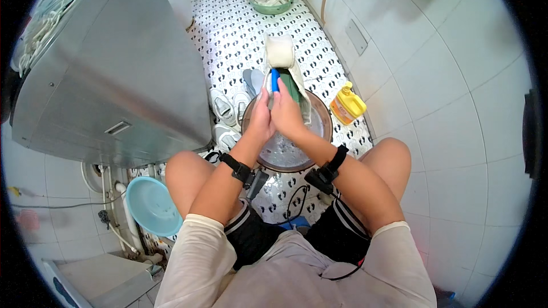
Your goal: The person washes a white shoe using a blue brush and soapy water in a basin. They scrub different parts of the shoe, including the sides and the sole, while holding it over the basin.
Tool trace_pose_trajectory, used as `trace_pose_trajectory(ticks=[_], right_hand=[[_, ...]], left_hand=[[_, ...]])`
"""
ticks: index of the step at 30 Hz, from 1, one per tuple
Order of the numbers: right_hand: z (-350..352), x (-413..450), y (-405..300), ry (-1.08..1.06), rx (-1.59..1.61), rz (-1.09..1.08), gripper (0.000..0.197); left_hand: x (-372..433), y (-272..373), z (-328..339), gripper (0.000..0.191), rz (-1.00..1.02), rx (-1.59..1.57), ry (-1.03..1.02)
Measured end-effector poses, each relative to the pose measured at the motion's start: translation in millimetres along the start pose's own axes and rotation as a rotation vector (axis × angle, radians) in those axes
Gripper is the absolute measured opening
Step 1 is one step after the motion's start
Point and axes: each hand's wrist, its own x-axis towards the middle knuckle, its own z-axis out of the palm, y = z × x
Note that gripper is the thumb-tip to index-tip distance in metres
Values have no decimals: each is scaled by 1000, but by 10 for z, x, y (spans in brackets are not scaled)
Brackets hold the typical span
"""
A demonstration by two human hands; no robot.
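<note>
Over a round brown-rimmed basin (328, 113) of sudsy water, a cream fabric item with a green inner face (280, 51) is held up. It looks like a shoe or a padded piece, but its exact kind cannot be told. My left hand (260, 116) grips its near left side. My right hand (286, 113) is closed around a blue handle (275, 80), possibly a brush's, which lies against the item. Any bristles are hidden. My two hands touch at the wrist side, above the water.
White sneakers (223, 107) and grey slippers (256, 79) lie left of the basin, beside a grey metal appliance panel (141, 68). A yellow pump jug (347, 105) stands right. A light-blue basin (152, 205) is near my left knee. Ahead stands a green bowl of cloth (272, 8).
</note>
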Motion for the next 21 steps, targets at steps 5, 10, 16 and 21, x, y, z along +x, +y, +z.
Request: trace_pose_trajectory(ticks=[5,10,16,21], right_hand=[[49,-237,-31,-49,-15,-43,45],[-38,-1,-69,-50,-84,45,45],[83,-299,128,-27,9,-113,45],[59,-18,152,-25,-7,3,47]], left_hand=[[112,74,-234,47,-99,26,28],[214,-88,-244,55,-17,-20,47],[175,38,-237,56,-124,29,99],[99,12,-110,59,-109,-35,102]])
